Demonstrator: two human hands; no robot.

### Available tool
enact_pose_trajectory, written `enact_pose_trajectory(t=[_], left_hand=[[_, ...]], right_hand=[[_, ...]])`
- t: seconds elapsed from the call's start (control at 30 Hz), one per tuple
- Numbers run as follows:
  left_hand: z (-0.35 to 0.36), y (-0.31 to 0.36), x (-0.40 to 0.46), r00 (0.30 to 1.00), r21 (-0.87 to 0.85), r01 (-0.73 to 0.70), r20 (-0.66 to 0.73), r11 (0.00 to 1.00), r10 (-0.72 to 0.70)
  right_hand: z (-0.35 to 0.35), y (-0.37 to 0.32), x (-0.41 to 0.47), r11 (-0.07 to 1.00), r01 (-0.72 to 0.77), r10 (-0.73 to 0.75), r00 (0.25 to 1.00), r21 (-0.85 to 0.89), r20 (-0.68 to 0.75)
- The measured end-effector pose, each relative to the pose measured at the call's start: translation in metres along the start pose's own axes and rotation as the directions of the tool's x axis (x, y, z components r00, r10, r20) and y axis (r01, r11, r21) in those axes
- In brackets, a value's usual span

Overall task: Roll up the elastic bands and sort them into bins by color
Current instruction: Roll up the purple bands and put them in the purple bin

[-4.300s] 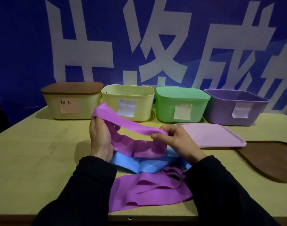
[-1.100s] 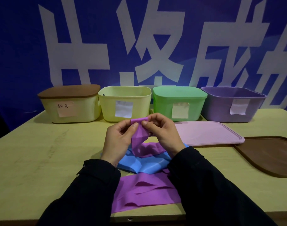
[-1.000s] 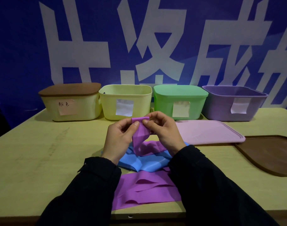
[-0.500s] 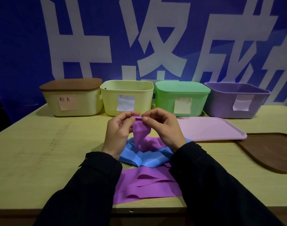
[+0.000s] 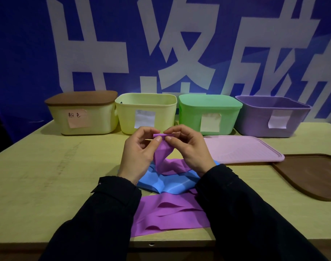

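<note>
Now you're starting the roll: your left hand (image 5: 137, 154) and right hand (image 5: 189, 147) pinch the purple band (image 5: 161, 157) end above the tabletop's middle; next, wind it tight.

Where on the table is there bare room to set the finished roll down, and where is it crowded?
Bare table lies left of the left hand, in front of the brown-lidded bin. A narrower strip shows near the right edge, below the brown lid. The centre is crowded: blue band, purple bands, pink lid.
</note>
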State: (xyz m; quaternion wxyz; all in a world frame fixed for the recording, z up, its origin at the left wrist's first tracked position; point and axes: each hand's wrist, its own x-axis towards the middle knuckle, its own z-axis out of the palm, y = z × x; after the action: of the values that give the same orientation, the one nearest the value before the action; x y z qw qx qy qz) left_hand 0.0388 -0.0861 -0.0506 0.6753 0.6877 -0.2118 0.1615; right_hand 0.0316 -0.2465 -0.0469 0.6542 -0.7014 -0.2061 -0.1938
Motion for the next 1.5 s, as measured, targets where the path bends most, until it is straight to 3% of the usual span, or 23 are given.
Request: enact_pose_trajectory(t=[0.2,0.37,0.8,1.5], left_hand=[[-0.0003,-0.0022,0.0010,0.998,0.050,-0.055,-0.027,0.997,0.056],[-0.0009,0.0010,-0.0014,0.993,0.061,-0.119,-0.003,0.991,0.120],[0.0002,0.0026,-0.0012,0.999,-0.009,-0.004,-0.047,1.000,0.004],[-0.0011,0.0040,-0.0012,0.999,0.011,-0.027,-0.037,1.000,0.027]], right_hand=[[0.0001,0.0005,-0.0013,0.995,-0.043,0.045,0.999,-0.089,0.026],[-0.0023,0.0022,0.0009,1.000,-0.015,0.015,1.000,-0.019,-0.020],[-0.0020,0.0017,0.0016,0.998,0.018,-0.021,0.998,-0.060,-0.057],[-0.0004,0.0037,-0.0001,0.992,0.034,-0.036,0.999,-0.119,-0.018]])
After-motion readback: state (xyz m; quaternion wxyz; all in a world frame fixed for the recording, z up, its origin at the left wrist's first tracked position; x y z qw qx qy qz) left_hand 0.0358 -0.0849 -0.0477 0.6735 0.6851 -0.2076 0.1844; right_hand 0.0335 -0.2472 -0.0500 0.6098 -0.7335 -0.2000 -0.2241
